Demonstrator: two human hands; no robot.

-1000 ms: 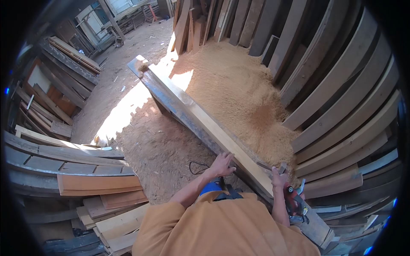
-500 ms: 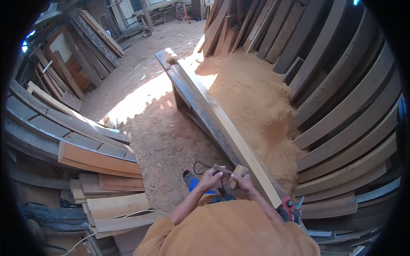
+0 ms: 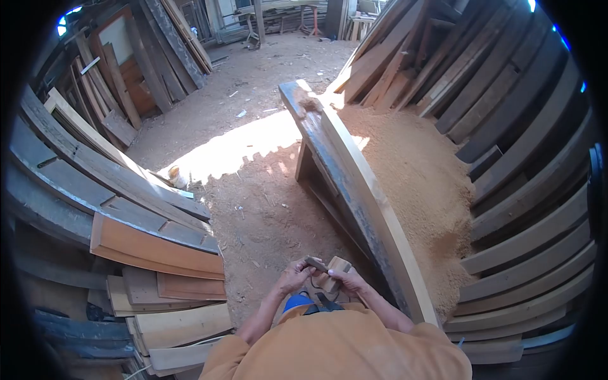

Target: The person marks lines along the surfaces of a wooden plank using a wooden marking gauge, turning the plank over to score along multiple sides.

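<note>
Close in front of my body, my right hand (image 3: 348, 280) is closed round a small wooden block tool (image 3: 337, 266), which looks like a marking gauge. Its thin dark stem (image 3: 316, 264) points to the left, and my left hand (image 3: 295, 276) pinches the end of it. Beside my right arm, a long pale board (image 3: 381, 206) lies along a narrow, worn bench (image 3: 335, 164) that runs away from me. Neither hand touches the board.
Sawdust (image 3: 411, 171) is heaped right of the bench. Many planks (image 3: 525, 183) lean along the right wall. Orange-brown panels (image 3: 155, 248) and pale boards (image 3: 183, 325) are stacked at the left. A blue thing (image 3: 296, 302) shows by my waist.
My left hand has come off the board side and now holds the tool's stem with my right hand. The view has turned left, so bench and board appear farther right.
</note>
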